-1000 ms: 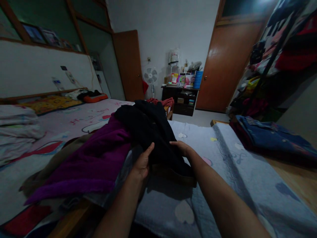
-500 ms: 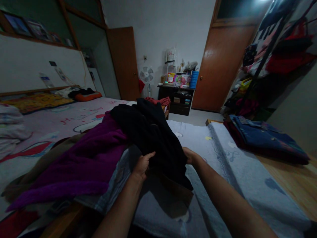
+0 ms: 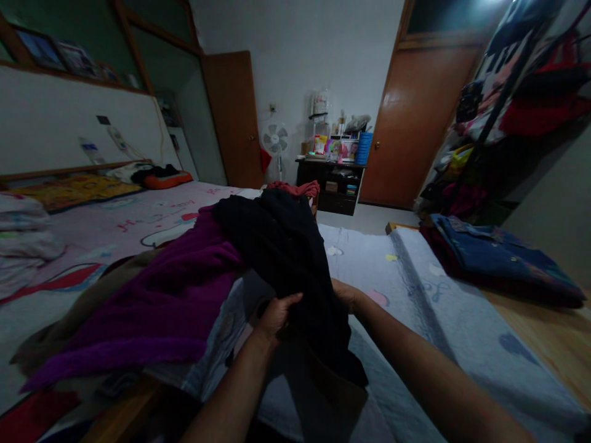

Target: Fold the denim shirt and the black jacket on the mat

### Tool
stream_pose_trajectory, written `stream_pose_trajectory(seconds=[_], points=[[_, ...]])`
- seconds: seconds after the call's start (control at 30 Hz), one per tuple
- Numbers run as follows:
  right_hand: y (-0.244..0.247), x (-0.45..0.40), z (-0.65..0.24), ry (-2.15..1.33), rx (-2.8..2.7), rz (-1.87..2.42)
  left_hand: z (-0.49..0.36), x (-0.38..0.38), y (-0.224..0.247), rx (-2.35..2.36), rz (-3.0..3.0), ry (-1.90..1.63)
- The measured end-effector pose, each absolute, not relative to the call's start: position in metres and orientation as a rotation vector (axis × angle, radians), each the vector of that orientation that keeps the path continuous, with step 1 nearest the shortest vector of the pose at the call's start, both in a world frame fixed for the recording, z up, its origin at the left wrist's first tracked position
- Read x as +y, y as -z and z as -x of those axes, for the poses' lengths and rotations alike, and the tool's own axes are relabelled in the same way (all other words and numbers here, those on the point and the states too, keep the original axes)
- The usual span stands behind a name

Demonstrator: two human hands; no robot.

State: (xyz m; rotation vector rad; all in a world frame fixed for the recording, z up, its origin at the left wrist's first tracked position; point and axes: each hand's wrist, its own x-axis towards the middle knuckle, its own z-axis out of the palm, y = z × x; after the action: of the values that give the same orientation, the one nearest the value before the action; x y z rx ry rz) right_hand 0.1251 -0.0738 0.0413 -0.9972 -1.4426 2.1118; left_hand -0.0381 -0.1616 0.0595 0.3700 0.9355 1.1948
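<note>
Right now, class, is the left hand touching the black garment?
Touching: in the head view, the left hand has its thumb laid over the black garment.

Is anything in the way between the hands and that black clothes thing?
No, nothing visible. The left hand grips the black garment, and the right hand meets its right edge, fingers hidden. The purple garment lies to the left, not between them.

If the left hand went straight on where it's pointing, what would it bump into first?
The left hand would meet the black cloth first, because it's touching that now. What lies beyond the cloth is hard to tell.
</note>
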Motion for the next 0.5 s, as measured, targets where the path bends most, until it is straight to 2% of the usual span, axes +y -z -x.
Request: stream_pose_trajectory(seconds=[0.2, 0.5], points=[[-0.047, -0.090, -0.152, -1.944, -1.418, 0.986, 0.026, -0.166, -0.055, 0.977, -0.452, -1.227], [-0.047, -0.112, -0.201, -1.376, -1.638, 1.143, -0.012, -0.178, -0.033, 0.922, -0.437, -1.141]])
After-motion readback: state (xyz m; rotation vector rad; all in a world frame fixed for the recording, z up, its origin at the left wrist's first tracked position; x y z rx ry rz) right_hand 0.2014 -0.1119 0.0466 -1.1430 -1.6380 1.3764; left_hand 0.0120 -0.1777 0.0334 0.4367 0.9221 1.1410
